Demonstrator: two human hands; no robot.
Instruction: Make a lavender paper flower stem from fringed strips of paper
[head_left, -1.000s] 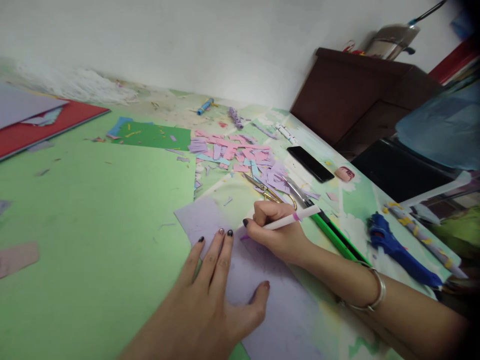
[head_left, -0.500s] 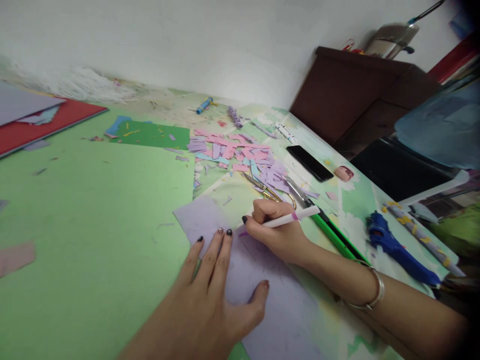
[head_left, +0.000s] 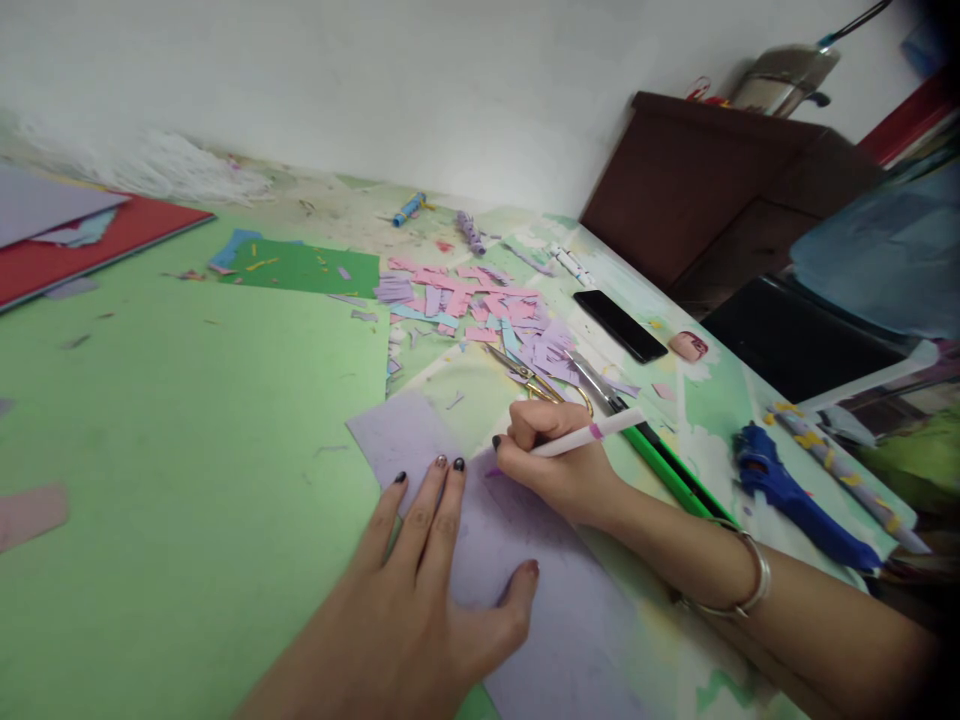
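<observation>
A sheet of lilac paper (head_left: 555, 610) lies at an angle, partly over a large light green sheet (head_left: 187, 440). Flat on the lilac paper rests my left hand (head_left: 420, 590), its fingers and thumb spread. My right hand (head_left: 555, 465) pinches a white felt-tip pen (head_left: 592, 434) with a purple band. The pen's purple tip is at the lilac paper, just right of my left fingertips. Beyond my right knuckles lie gold-handled scissors (head_left: 521, 368), partly hidden. A green utility knife (head_left: 667, 470) with its blade out lies alongside my right forearm.
Pink, lilac and blue paper scraps (head_left: 472, 300) are heaped behind the scissors. To the right are a black phone (head_left: 621, 325), a blue glue gun (head_left: 795, 500) and a decorated paper roll (head_left: 847, 475). A red folder (head_left: 150, 235) sits at the far left. A dark brown cabinet (head_left: 727, 180) stands behind.
My right hand and the pen have shifted slightly to the right along the lilac paper. My left hand has stayed in place.
</observation>
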